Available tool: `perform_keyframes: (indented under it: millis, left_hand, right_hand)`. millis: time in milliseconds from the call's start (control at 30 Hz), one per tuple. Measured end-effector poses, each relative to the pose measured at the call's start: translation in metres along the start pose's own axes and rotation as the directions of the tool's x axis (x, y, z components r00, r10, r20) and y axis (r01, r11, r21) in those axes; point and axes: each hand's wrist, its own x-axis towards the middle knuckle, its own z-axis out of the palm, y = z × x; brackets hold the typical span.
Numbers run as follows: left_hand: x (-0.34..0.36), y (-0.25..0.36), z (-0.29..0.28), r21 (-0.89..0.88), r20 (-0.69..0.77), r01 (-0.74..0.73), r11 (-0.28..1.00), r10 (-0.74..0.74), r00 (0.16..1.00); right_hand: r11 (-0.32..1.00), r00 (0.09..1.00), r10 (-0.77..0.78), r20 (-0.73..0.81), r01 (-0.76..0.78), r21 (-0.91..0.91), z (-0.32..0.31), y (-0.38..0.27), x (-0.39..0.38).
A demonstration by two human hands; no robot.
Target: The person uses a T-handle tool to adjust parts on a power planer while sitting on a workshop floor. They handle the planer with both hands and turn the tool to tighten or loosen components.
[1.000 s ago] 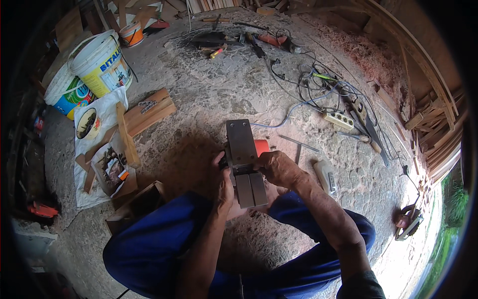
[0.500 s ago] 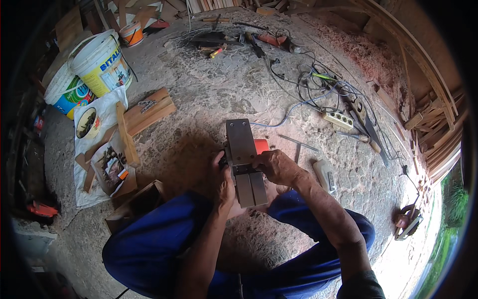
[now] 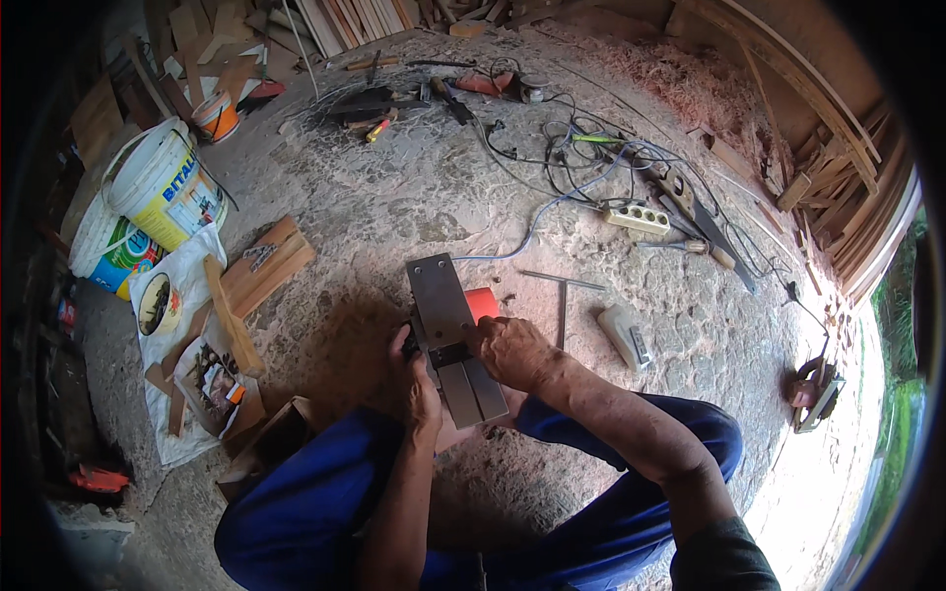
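Roughly in a row: left hand (image 3: 424,394), upturned power planer (image 3: 439,300), right hand (image 3: 512,353).
Left grip at the planer's 8 o'clock, mostly closed, palm and fingers wrapped along its left flank. Planer between the hands, sole up, long axis about half past eleven to half past five; crosswise gap between its two grey plates, red housing (image 3: 481,303) showing at 1 o'clock. Right grip at 3 o'clock, the nearer of the two to that gap; fingers bent in at its right end, against the planer. Cannot tell whether they pinch anything; knuckles hide the tips. Past the right hand, toward 1 to 2 o'clock, thin T-shaped metal tool (image 3: 563,315) on the floor (image 3: 384,207); at 3 o'clock, pale block (image 3: 620,333), well apart.
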Motion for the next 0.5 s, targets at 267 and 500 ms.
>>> perform_keyframes:
  millis: [267, 500]
  left_hand:
    - [0.0, -0.006, -0.001, -0.067, 0.065, 0.004, 0.998, 0.0, 0.998]
    - [-0.003, 0.013, -0.004, 0.028, 0.064, -0.028, 0.999, 0.026, 0.998]
  right_hand:
    - [0.993, 0.996, -0.076, 0.042, 0.079, -0.083, -0.003, 0.012, 0.008]
    - [0.775, 0.836, 0.47, -0.283, -0.237, 0.586, 0.022, 0.108, 0.059]
